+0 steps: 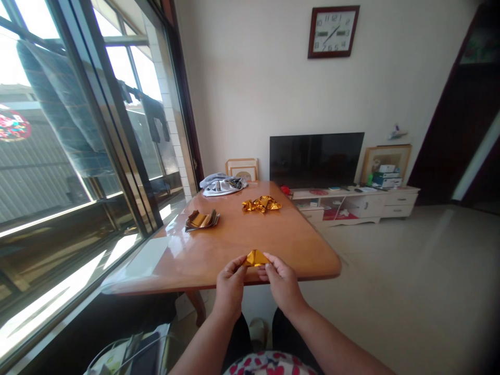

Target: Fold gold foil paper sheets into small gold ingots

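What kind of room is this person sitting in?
It looks like a living room in a home: a wall clock hangs above a flat-screen television on a low white cabinet, and a wooden table stands beside a large window.

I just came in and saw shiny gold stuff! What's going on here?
A person is holding a small folded piece of gold foil between their fingertips, with the left hand on one side and the right hand on the other, just over the edge of a wooden table. Farther along the table lie a crinkled heap of gold foil and a stack of foil sheets, with a gray cloth near the far end.
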Motion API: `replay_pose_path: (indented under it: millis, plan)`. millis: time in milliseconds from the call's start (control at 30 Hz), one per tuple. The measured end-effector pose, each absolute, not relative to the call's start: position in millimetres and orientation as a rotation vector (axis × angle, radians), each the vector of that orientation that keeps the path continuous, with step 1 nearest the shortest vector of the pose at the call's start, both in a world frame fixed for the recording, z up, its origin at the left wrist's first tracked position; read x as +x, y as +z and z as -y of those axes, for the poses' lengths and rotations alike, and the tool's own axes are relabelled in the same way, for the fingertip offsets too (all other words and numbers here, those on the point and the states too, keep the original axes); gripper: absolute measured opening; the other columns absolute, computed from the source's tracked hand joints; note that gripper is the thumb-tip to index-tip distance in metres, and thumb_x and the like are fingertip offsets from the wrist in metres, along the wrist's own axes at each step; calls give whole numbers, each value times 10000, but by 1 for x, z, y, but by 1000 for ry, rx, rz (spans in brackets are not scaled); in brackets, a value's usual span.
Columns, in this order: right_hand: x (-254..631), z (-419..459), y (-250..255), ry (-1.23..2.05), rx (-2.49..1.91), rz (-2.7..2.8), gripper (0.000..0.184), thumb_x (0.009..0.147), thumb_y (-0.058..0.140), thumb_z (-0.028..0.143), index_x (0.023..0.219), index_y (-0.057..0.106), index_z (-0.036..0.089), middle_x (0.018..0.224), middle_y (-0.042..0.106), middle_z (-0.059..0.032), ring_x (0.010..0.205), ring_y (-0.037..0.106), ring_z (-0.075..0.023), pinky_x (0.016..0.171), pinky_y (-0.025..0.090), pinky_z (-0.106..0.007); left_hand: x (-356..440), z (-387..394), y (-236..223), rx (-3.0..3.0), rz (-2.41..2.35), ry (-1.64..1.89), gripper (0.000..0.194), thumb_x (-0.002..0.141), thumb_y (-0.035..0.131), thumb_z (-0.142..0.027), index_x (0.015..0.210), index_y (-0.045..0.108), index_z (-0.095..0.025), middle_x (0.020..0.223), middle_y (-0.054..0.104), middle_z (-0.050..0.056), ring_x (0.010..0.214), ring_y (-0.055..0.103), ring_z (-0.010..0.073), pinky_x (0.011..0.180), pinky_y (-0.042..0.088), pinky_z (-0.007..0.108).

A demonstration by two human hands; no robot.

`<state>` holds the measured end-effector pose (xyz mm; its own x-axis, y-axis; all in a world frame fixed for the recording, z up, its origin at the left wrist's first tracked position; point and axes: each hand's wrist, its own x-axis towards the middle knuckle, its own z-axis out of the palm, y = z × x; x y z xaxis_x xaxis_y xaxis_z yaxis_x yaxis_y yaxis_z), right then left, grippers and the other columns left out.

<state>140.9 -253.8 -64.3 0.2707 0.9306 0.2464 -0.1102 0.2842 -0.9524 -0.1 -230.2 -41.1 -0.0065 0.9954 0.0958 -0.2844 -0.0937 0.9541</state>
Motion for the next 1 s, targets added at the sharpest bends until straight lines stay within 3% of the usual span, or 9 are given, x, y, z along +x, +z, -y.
replay_pose_path:
  millis: [700,833,1000]
  plan:
    - [144,255,-66,747,-1144,1194,491,937,514,449,1331,643,186,994,769,-108,839,748,-260,804,621,-412,2,220,-55,1191,-1038,1434,399,721,736,-309,1083,773,-146,1078,766,122,1062,682,293,1004,471,430]
    - [144,254,-66,732,-1123,1134,404,922,543,424,1246,626,197,1041,755,-107,840,747,-252,765,625,-395,1,221,-54,1193,-1037,1444,405,718,730,-297,1088,771,-139,1043,771,122,1021,694,282,987,481,421]
    - [142,256,-62,721,-1126,1140,275,910,569,430,1071,630,214,955,756,-88,791,743,-251,699,613,-368,1,218,-56,1228,-1069,1437,413,726,715,-304,1101,766,-138,1074,765,128,1036,689,287,983,480,419]
